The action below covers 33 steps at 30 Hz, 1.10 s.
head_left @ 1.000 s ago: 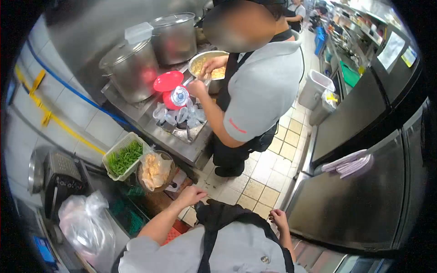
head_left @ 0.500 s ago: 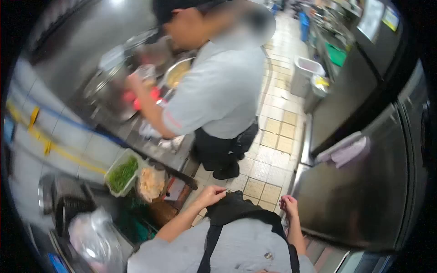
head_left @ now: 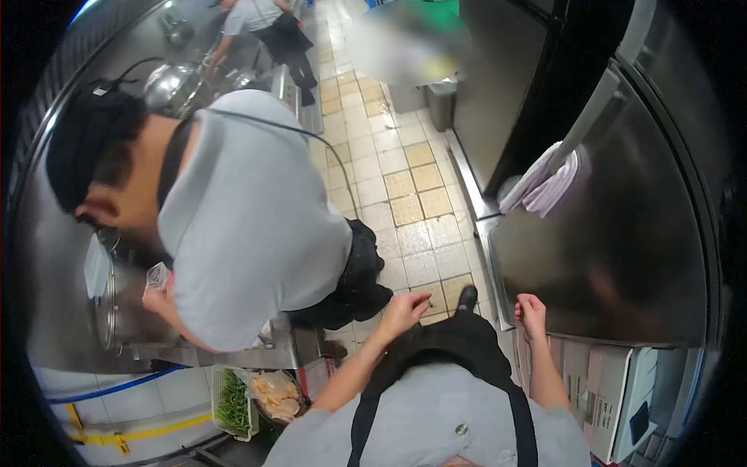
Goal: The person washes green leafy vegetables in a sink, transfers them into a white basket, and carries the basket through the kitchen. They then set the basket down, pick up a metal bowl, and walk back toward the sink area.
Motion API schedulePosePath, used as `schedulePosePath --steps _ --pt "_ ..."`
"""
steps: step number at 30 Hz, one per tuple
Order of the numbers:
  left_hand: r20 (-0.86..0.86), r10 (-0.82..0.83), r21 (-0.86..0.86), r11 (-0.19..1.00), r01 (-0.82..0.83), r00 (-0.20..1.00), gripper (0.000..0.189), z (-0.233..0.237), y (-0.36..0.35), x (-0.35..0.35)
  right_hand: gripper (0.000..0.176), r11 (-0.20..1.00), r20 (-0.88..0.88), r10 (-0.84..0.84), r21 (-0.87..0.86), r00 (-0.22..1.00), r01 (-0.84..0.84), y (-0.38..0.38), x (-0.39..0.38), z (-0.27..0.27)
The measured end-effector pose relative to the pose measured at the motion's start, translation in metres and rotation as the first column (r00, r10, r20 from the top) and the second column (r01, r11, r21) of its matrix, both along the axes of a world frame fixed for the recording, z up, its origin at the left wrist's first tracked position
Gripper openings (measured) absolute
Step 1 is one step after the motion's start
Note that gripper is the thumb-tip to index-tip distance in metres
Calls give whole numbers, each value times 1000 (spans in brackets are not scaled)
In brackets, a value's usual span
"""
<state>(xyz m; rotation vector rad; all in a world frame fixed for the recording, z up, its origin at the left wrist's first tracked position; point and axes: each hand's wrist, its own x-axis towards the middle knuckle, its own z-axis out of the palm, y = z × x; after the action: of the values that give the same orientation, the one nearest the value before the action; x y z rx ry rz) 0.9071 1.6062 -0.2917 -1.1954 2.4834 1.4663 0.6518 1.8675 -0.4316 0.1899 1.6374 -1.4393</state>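
My left hand (head_left: 405, 313) hangs in front of my dark apron (head_left: 436, 342), its fingers curled together; whatever they may hold is too small to make out. On the other side, my right hand (head_left: 531, 314) is raised beside the steel fridge door (head_left: 607, 257), with its fingers bent inward and nothing plainly visible in them. Close on the left, a co-worker in a grey shirt (head_left: 249, 210) leans over the cooking counter. A clear container (head_left: 158, 275) is by that person's hand (head_left: 162, 302).
A basket of green vegetables (head_left: 233, 403) and a bag of pale food (head_left: 276, 395) stand at the lower left. A pinkish towel (head_left: 545, 183) hangs on the fridge handle. The tiled aisle (head_left: 420, 233) runs ahead, with another person (head_left: 268, 31) farther off at the left.
The view has swung and moved forward, so the co-worker appears nearer and farther left. Both my hands appear farther right. My shoe and a distant person now show.
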Motion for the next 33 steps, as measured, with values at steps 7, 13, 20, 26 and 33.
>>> schedulePosePath --steps 7,13,20,26,33 --pt "94 -237 -37 970 242 967 29 -6 -63 -106 14 990 -146 -62 -138 987 41 -63 -22 -21" --pt "212 -67 -224 968 116 975 47 11 -123 -148 15 953 -154 155 -238 976 -189 -157 -101 -41" --pt "161 216 -247 954 -172 963 42 16 -186 -153 15 837 -306 424 -226 852 -498 -276 -179 -52" --pt "-33 355 -74 931 -357 934 25 -9 -265 -177 16 826 -252 482 -189 839 -531 -340 -189 -54" --pt "-118 429 57 903 -425 896 19 31 -310 -178 17 719 -209 660 -101 721 -688 -438 -193 -58"
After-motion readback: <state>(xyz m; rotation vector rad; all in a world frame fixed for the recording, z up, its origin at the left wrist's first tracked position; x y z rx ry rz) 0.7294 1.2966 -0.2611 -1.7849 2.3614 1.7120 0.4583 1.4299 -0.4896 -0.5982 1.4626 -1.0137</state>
